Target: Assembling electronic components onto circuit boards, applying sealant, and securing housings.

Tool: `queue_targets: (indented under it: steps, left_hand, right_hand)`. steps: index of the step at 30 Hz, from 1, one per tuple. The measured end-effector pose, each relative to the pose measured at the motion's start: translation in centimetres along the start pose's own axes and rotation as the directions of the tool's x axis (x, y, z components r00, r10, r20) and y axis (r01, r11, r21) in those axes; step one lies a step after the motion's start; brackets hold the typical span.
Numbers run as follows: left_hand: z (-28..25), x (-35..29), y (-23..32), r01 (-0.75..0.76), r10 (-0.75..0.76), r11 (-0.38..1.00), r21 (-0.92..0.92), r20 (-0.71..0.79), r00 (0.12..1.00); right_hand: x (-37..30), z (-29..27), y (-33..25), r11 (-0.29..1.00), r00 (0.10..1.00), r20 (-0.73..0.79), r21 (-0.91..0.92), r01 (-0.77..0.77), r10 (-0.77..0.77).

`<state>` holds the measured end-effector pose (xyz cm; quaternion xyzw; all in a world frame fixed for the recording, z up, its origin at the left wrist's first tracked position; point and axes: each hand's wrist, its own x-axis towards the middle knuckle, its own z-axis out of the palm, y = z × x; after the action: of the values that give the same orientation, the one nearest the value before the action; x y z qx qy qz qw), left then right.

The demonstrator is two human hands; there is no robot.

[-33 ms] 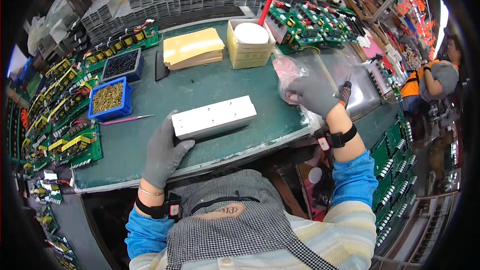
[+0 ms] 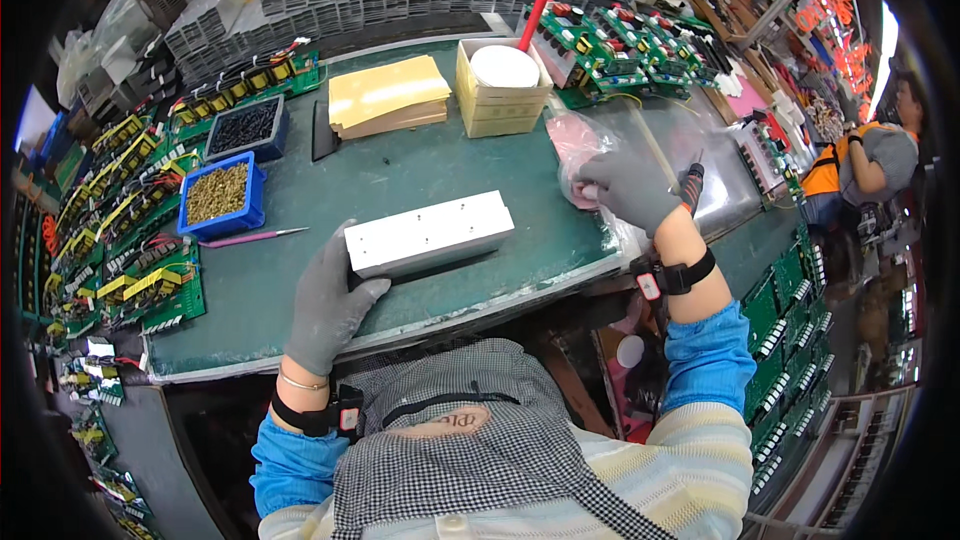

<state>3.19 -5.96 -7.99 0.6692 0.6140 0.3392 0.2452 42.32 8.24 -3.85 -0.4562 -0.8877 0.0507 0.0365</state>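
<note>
A long white metal box (image 2: 430, 237) with a few small holes in its top face lies at a slant on the green work mat. My gloved left hand (image 2: 335, 298) holds its left end, thumb along the near side and fingers behind. Off to the right, my gloved right hand (image 2: 630, 188) reaches into a clear plastic bag (image 2: 578, 140) with pink contents. Its fingers are curled together there; what they pinch is hidden. Beside that wrist lies a black and red screwdriver (image 2: 692, 185), its tip pointing away.
Left of the box stand a blue tray of brass-coloured small parts (image 2: 216, 194), a tray of black parts (image 2: 246, 128) and a pink pen-like tool (image 2: 255, 237). Yellow sheets (image 2: 388, 95) and a carton with a white tub (image 2: 503, 68) stand behind. Circuit boards (image 2: 130, 230) line the left.
</note>
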Motion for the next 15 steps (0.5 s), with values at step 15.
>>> queue_targets:
  steps: [15]
  left_hand:
    - [0.8, 0.4, -0.9, 0.056, -0.060, 0.990, -0.130, -0.021, 0.998]
  right_hand:
    - [-1.3, -2.5, -0.4, 0.955, 0.954, -0.299, 0.289, 0.066, 0.025]
